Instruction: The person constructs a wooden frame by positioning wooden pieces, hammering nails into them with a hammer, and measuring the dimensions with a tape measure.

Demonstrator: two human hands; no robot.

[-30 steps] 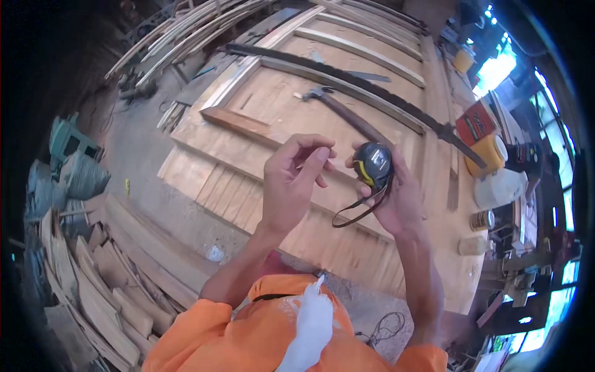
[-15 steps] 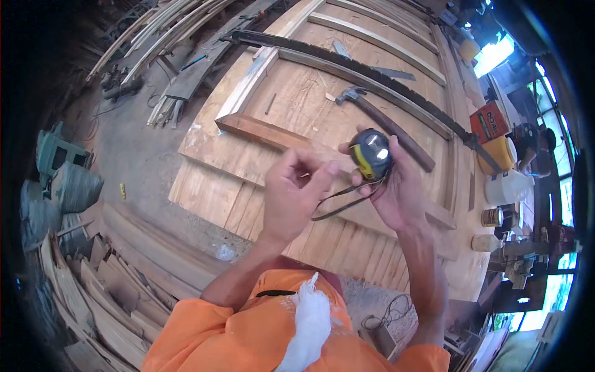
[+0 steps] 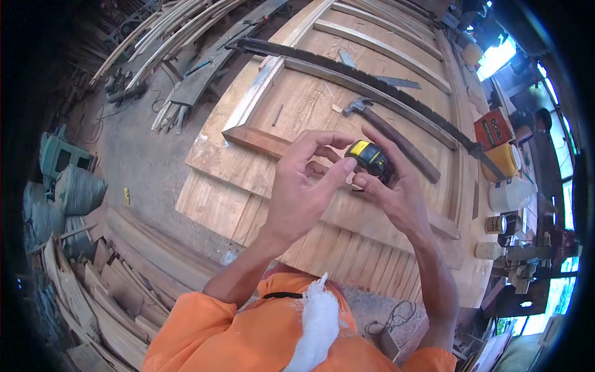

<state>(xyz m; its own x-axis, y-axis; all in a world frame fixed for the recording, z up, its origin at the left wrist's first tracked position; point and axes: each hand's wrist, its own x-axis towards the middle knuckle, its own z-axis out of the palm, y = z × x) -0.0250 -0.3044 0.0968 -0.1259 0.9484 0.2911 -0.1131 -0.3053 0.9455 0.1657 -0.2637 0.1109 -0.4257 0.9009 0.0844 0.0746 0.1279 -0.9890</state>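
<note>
A black and yellow tape measure (image 3: 370, 156) is held up over the wooden frame. My right hand (image 3: 400, 189) is wrapped round its case, fingers behind and thumb on the near side. My left hand (image 3: 305, 183) is curled at the case's left side, its thumb and forefinger at the yellow edge; whether any blade is pulled out cannot be made out. Beyond the hands, a claw hammer (image 3: 390, 133) lies on the panel inside the wooden frame (image 3: 257, 141), and a long dark toothed bar (image 3: 347, 65) crosses the frame.
A metal strip (image 3: 396, 82) and a nail-like rod (image 3: 277, 115) lie on the panel. Along the right edge stand a red box (image 3: 493, 129), a yellow container (image 3: 501, 160), a white jug (image 3: 509, 194) and a can (image 3: 495, 224). Scrap wood (image 3: 118, 279) is piled at lower left.
My right hand has turned the tape measure so its yellow face shows upward. My left hand has moved up and right to meet it. The dangling strap is now mostly hidden.
</note>
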